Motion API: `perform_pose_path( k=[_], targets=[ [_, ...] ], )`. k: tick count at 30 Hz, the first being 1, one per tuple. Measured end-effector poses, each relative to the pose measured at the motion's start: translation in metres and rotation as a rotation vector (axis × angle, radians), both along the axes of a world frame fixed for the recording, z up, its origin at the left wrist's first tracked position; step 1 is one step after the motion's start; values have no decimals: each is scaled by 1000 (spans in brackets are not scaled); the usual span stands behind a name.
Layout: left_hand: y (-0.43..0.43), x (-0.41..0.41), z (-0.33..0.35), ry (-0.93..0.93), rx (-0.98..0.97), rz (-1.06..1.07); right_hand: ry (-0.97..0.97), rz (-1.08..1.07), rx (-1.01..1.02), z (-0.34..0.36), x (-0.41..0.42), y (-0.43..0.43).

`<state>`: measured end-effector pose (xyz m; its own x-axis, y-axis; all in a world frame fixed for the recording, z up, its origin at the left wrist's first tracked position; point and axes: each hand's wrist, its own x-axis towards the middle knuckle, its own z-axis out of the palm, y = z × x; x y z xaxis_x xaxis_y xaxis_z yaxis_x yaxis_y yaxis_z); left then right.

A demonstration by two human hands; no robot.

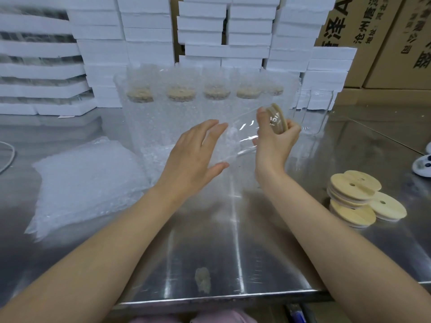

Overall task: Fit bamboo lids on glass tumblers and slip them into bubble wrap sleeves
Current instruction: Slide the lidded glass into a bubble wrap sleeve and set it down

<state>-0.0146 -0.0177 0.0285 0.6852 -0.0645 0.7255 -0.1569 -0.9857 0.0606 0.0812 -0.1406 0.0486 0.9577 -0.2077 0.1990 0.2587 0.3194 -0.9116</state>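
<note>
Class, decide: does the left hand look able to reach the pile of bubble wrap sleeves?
Probably yes: the left hand is open, gripping nothing, and the sleeve pile lies on its side, nothing between.

Bright even light, streaky glare on the steel table (pixel 210 252), wide-angle edge bending.

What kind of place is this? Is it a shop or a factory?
Probably a packing workshop or warehouse. White foam boxes and cardboard cartons are stacked behind a steel table, wrapped tumblers stand in a row, and the right hand grips a bamboo lid.
</note>
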Motion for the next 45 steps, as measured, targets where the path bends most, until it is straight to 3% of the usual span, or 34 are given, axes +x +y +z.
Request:
perform_pose_path(
  k=[7, 12, 15, 19, 24, 30, 34, 37, 41, 45],
  targets=[
    [-10, -3, 6, -222, 159, 70, 79, 261, 24, -20, -30, 28],
    [-9, -3, 10, -128, 49, -17, 158, 266, 49, -13, -26, 27],
    [-2, -3, 12, -38, 46, 60, 138, 162, 9, -2, -5, 8],
    [4, -2, 7, 95, 50, 126, 103, 205, -131, 9, 8, -9],
    [3, -4, 8, 40, 83, 202, 1, 280, -343, 4, -4, 0],
    [2, -3, 8, 8, 128, 225, -42, 564, -431, -11, -16, 11],
    [1, -3, 7, 7, 65, 208, -84, 648, -445, -6, -18, 9],
    [3, -2, 13, -110, -19, 189, -161, 710, -381, 3, -13, 2],
    [3, -5, 20, -307, -270, 126, -365, 702, -275, 15, -7, -5],
    [-4, -5, 19, -281, -495, 77, -544, 737, -338, 19, -6, -18]
  ],
)
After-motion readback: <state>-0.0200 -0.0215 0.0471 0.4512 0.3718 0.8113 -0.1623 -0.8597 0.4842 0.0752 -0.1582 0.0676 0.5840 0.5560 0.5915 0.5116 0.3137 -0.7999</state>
